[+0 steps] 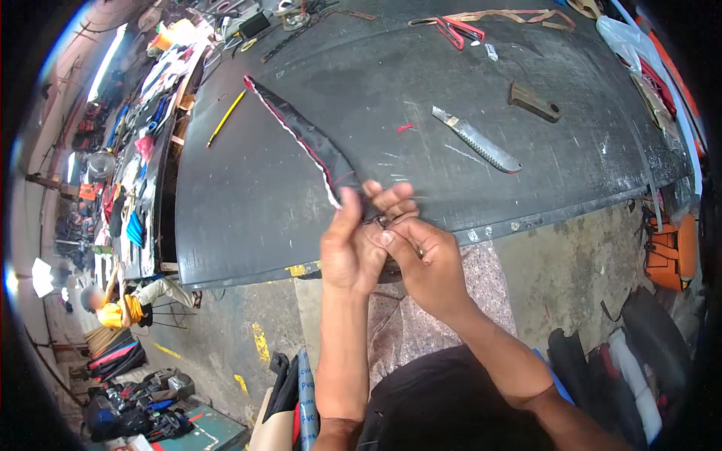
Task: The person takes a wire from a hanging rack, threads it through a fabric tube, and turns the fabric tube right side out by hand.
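Note:
A long black fabric strip with red and white edging lies slantwise on the dark table, its near end reaching my left hand. That hand is palm up, its thumb against the strip's end and its fingertips partly stretched out beyond. My right hand meets it at the palm, thumb and forefinger pinched together. A small dark bit shows at the pinch, too small to name. Farther right lies a utility knife with its blade out, and near it a scrap of red thread.
A yellow pencil lies left of the strip on the table. A rusty metal block and red-handled scissors are on the far side. An orange bag hangs at right. A person in yellow sits at far left.

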Demonstrator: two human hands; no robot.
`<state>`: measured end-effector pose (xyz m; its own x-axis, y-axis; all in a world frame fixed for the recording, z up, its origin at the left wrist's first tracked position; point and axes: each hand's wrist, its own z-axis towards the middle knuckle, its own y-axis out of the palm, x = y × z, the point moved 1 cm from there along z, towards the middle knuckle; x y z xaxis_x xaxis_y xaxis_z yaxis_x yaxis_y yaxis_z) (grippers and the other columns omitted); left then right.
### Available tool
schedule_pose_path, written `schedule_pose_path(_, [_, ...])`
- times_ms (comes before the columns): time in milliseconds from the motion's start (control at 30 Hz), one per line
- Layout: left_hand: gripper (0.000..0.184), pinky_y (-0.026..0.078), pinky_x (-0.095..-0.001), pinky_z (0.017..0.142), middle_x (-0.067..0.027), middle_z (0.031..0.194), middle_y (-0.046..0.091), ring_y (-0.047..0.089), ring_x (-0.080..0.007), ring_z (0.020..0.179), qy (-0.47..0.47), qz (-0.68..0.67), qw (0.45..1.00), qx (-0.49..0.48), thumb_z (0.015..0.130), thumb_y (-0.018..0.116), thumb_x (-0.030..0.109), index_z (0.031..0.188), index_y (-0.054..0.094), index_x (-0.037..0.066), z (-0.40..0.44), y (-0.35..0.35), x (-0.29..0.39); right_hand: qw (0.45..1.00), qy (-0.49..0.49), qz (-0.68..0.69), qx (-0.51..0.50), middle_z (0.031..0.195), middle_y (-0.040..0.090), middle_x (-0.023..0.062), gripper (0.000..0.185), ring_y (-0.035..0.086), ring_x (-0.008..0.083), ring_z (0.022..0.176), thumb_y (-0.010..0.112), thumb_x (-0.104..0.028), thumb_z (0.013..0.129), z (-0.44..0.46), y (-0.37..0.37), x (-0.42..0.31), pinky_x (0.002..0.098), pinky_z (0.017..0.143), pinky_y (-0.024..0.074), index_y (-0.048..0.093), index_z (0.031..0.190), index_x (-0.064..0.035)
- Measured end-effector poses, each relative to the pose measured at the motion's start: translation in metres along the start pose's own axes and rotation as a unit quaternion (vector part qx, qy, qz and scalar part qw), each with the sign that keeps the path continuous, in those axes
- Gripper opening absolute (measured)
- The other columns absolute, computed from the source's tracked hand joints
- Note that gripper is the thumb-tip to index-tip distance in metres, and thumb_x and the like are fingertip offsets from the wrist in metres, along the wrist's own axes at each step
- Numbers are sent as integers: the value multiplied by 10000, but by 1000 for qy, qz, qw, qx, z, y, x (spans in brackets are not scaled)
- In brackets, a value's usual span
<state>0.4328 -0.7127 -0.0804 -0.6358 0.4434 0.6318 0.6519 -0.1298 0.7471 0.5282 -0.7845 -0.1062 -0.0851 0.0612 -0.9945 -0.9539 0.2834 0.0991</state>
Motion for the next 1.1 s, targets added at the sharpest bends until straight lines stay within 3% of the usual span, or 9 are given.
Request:
schedule_pose_path(100, [327, 573, -424, 917, -169, 1065, 713, 712, -270, 906, -26, -86, 996, -11, 1042, 598, 370, 1065, 625, 44, 6, 7, 16, 1000, -23, -17, -2, 799, 656, -8, 154, 548, 24, 765, 639, -74, 995, 3, 0, -2, 240, 669, 453, 648, 894, 42])
schedule_pose_path(233, [322, 575, -355, 767, -85, 855, 683, 666, -184, 698, -29, -43, 998, 20, 1053, 582, 358, 1107, 627, 44, 23, 3, 31, 997, 58, -49, -30, 777, 645, -5, 165, 538, 29, 749, 634, -76, 1000, 2, -1, -7, 248, 652, 448, 643, 887, 43])
schedule_pose_path(333, [304, 483, -279, 615, 16, 645, 520, 476, -90, 501, -55, -72, 993, -80, 1063, 571, 346, 1111, 619, 50, 29, 3, 30, 998, 33, -49, -25, 745, 626, -6, 157, 519, 25, 725, 625, -68, 1001, 2, 2, -8, 243, 630, 435, 644, 885, 36])
schedule_pose_path(467, [357, 397, -241, 563, 72, 611, 362, 283, -32, 457, 46, 9, 999, 13, 1071, 547, 376, 1131, 613, 31, 17, 18, 5, 999, -15, -31, 22, 721, 615, -4, 150, 518, 19, 714, 622, -60, 996, -4, 5, -13, 239, 624, 437, 643, 879, 31])
schedule_pose_path(600, [275, 402, -261, 594, 65, 602, 377, 330, -59, 492, 55, 25, 998, 20, 1062, 575, 363, 1060, 603, 89, 11, 15, -3, 1000, 1, -19, 16, 740, 619, -7, 147, 533, 18, 730, 612, -50, 995, 1, 0, -24, 236, 633, 445, 649, 878, 29])
schedule_pose_path(767, [334, 467, -284, 714, 60, 637, 388, 365, -65, 544, 103, 93, 990, 28, 1073, 532, 388, 1112, 600, 63, 13, 18, -5, 1000, 17, 25, 2, 775, 629, -4, 105, 547, 19, 751, 610, -61, 1008, 6, -4, -8, 235, 642, 455, 658, 953, 15])
schedule_pose_path(900, [287, 435, -277, 732, 61, 652, 401, 401, -87, 598, 34, 5, 999, 13, 1076, 535, 374, 1098, 589, 93, 15, 7, -12, 984, 69, 157, -38, 804, 615, -10, 112, 525, 13, 744, 596, -107, 1035, -11, -13, 0, 222, 642, 444, 647, 1040, -8])
schedule_pose_path(1000, [297, 446, -283, 747, 59, 646, 398, 401, -100, 584, 22, -47, 999, -19, 1079, 523, 376, 1135, 587, 92, 14, 5, -9, 957, 199, 190, -88, 810, 592, -15, 158, 501, 23, 709, 569, -170, 1061, -24, -23, -10, 226, 629, 434, 632, 1088, -28])
schedule_pose_path(1100, [281, 449, -285, 744, 60, 640, 390, 392, -94, 571, 36, -9, 999, -8, 1079, 534, 358, 1132, 595, 89, 11, 6, -10, 981, 151, 104, -64, 798, 581, -24, 194, 494, 41, 681, 545, -196, 1073, -43, -20, -4, 238, 614, 423, 630, 1060, -23])
